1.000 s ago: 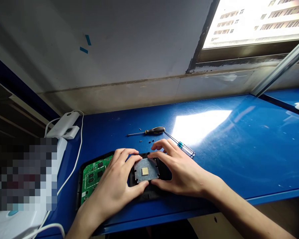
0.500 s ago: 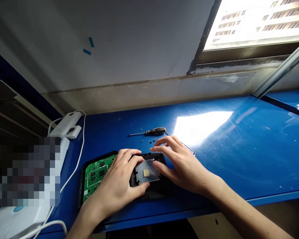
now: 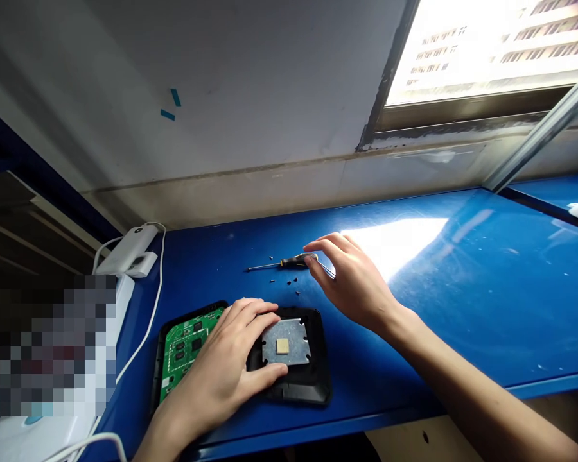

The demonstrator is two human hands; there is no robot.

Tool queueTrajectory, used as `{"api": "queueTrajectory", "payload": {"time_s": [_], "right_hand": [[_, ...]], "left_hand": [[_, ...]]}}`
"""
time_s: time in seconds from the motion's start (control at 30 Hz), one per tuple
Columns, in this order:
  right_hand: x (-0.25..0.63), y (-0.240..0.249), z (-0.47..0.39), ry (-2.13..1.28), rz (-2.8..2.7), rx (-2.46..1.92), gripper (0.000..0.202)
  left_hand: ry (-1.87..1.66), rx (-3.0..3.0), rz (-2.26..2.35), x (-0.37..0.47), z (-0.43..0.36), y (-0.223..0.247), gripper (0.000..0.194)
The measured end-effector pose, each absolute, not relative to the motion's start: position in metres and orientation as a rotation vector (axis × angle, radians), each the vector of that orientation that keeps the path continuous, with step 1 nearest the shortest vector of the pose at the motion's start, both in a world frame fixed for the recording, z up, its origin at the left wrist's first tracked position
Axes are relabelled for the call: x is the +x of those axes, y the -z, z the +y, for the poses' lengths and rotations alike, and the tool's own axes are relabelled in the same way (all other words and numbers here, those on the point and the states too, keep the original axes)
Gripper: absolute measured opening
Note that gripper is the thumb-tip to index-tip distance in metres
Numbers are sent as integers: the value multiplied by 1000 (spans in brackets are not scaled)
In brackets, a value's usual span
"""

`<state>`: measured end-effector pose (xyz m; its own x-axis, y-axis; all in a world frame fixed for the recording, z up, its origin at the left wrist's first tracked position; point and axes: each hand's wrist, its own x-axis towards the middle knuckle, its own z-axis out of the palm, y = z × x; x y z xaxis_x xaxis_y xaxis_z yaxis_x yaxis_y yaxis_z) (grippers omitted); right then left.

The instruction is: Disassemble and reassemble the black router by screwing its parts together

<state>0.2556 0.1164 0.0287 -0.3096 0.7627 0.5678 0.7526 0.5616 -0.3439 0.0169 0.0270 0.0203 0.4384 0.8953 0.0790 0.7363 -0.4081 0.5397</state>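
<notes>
A black plastic cover [image 3: 320, 359] holds a silvery metal plate [image 3: 296, 346] with a small cream pad [image 3: 282, 346] on it. My left hand [image 3: 234, 350] rests over the cover's left side, fingers apart, thumb at the plate's lower edge. Left of that hand lies a green circuit board [image 3: 185, 346] in a black housing, partly hidden. My right hand [image 3: 349, 273] is at the handle end of a black and yellow screwdriver [image 3: 293, 261], thumb and forefinger by the handle; whether they grip it is unclear. Several small screws [image 3: 295, 280] lie below the screwdriver.
The blue tabletop [image 3: 443, 308] has its front edge below the covers. At the left are a white power strip [image 3: 128, 247], white cables [image 3: 147, 333] and a blurred-out item. A wall and window stand behind; a metal post [image 3: 539, 135] rises at the right.
My right hand has moved up and away from the cover to the screwdriver handle, uncovering the metal plate and a screw. My left hand stays over the cover. The camera view has shifted slightly.
</notes>
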Motion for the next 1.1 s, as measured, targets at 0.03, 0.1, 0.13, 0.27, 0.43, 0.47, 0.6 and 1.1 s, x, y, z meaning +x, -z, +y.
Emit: {"api": "queueTrajectory", "payload": {"time_s": [0.03,0.1,0.13,0.27,0.43,0.47,0.6,1.1], "right_hand": [[255,-28,118,-19,-2084,-1212,19],[253,-26,119,-27,-2076,-1210,18],[253,-25,118,-33,-2074,-1209,18],[254,-20,116,-54,-2070,-1208,16],[257,-15,115,-70,-2110,-1223,16],[258,-15,116,-73,-2123,-1231,16],[259,-16,124,-74,-2185,-1293,27],[267,-11,147,-106,-2460,-1359,41]], "left_hand": [[-501,2271,1375,17,27,-20,39],[-496,2279,1375,17,28,-19,40],[-493,2282,1377,17,28,-18,41],[-450,2307,1404,17,29,-14,46],[-368,2334,1440,18,27,-11,49],[-351,2327,1443,19,27,-12,49],[-320,2313,1449,21,26,-16,51],[-324,2295,1470,21,23,-15,57]]}}
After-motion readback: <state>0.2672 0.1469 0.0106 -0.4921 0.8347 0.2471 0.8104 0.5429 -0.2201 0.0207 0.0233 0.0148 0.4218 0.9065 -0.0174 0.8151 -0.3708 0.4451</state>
